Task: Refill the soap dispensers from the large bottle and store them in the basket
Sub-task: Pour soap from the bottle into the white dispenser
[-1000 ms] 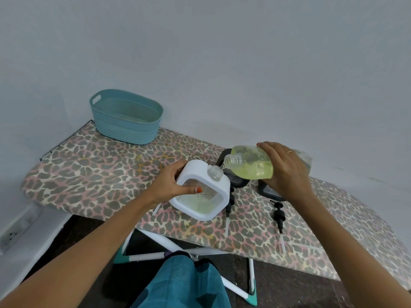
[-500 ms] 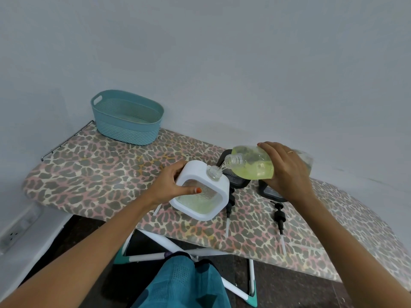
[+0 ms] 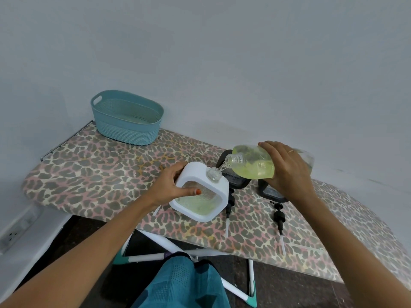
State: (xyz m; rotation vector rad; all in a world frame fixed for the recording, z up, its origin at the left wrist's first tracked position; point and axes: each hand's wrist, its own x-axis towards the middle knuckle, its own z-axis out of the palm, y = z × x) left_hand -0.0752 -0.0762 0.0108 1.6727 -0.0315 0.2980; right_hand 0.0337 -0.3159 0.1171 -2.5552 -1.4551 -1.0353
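While the right grip [image 3: 287, 172] wraps the tilted bottle [image 3: 253, 167] and the left grip [image 3: 171, 187] curls round the white dispenser [image 3: 200, 196], thumb on its clear face, a thin stream of soap runs from neck to neck just above the worktop [image 3: 100, 174]. Filling this dispenser is the step in hand, I judge. Its level looks low, so the pour should hold steady, then the bottle must tip back before a pump goes on. Counted: one bottle, one white dispenser, two dark dispensers [image 3: 235, 183] [image 3: 272, 193] behind it, two loose black pumps [image 3: 231, 202] [image 3: 279, 216], and one basket [image 3: 126, 132], well apart at the far left, with no dispenser in it.
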